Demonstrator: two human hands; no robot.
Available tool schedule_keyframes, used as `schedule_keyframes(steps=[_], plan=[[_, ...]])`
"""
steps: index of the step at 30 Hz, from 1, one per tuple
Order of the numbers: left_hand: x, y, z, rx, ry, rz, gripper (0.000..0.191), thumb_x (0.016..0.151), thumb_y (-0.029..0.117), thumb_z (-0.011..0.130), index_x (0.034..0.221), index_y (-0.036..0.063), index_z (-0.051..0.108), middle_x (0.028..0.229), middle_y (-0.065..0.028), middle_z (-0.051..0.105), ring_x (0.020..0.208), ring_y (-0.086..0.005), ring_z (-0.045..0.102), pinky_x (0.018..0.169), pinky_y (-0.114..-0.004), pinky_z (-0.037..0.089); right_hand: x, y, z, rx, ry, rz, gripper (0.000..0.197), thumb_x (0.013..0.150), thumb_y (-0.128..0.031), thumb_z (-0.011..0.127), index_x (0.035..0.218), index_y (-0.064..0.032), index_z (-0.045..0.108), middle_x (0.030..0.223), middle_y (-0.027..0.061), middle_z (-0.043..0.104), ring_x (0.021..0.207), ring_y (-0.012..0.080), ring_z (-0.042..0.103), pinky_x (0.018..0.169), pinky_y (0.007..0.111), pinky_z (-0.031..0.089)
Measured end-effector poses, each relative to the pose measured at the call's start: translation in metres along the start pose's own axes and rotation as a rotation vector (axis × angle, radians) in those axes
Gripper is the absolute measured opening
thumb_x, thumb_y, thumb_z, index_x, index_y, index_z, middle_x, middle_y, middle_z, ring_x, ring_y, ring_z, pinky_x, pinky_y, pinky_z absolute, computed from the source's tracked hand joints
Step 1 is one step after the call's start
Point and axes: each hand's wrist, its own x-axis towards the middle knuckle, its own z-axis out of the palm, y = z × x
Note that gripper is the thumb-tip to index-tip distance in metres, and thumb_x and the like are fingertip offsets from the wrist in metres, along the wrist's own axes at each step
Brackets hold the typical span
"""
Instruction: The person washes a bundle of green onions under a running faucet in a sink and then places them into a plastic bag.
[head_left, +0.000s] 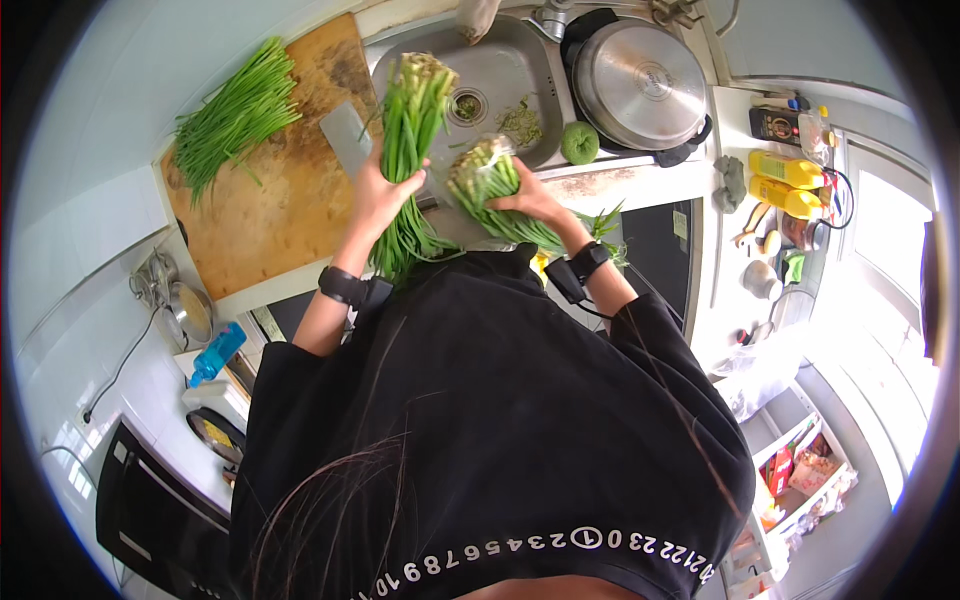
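My left hand (388, 193) grips a bunch of garlic chives (414, 124) around its middle, pale cut ends up over the sink's near left side and green leaves hanging toward my shirt. In my right hand (529, 196) is a second bunch of chives (480, 176), partly covered by clear plastic, its leaves trailing right beneath my wrist. A third pile of chives (240, 112) lies on the wooden cutting board (277, 217). Beside my left hand, a broad grey blade, apparently a cleaver (345, 135), rests at the board's right edge; its handle is hidden.
Green scraps (521, 124) lie in the steel sink (517, 64) near the drain (469, 107). At its right are a green scrubber (580, 142) and an upturned steel pot (637, 82). Yellow bottles (784, 169) line the right counter. A blue bottle (217, 352) is at left.
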Motion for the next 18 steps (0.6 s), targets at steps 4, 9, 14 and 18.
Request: schedule_keyframes(steps=[4,9,14,18], plan=[[-0.006,-0.002,0.007,0.217,-0.068,0.267,0.043,0.074,0.008,0.073,0.112,-0.0012,0.055,0.095,-0.0172,0.069,0.089,-0.0269,0.068,0.078,-0.035,0.052,0.011,-0.005,0.039,-0.631,-0.011,0.107,0.099,0.056,-0.045,0.085,0.131,0.0006,0.040,0.110,0.0205,0.064,0.104,0.0330,0.062,0.092,0.039,0.048],[-0.010,-0.023,0.009,0.407,-0.174,0.249,0.043,0.070,0.008,0.072,0.109,0.0003,0.056,0.090,-0.0201,0.067,0.086,-0.0353,0.066,0.075,-0.040,0.051,0.010,-0.005,0.067,-0.856,-0.246,0.183,0.100,0.057,-0.056,0.081,0.133,-0.0066,0.040,0.117,0.0234,0.061,0.111,0.0370,0.058,0.096,0.043,0.045],[-0.022,-0.069,0.001,0.602,-0.302,0.015,0.052,0.067,0.015,0.071,0.115,0.0013,0.053,0.097,-0.0260,0.065,0.095,-0.0429,0.061,0.080,-0.046,0.050,-0.002,0.006,0.051,-0.881,-0.245,0.056,0.090,0.070,-0.054,0.073,0.136,-0.0004,0.043,0.131,0.0255,0.052,0.122,0.0363,0.050,0.104,0.040,0.040],[-0.034,-0.092,-0.010,0.632,-0.324,-0.103,0.058,0.066,0.016,0.072,0.118,0.0011,0.052,0.096,-0.0266,0.065,0.095,-0.0435,0.061,0.080,-0.047,0.050,-0.040,-0.055,-0.003,-0.586,-0.221,0.076,0.061,0.090,-0.038,0.060,0.137,-0.0036,0.044,0.130,0.0172,0.056,0.118,0.0300,0.055,0.100,0.038,0.045]])
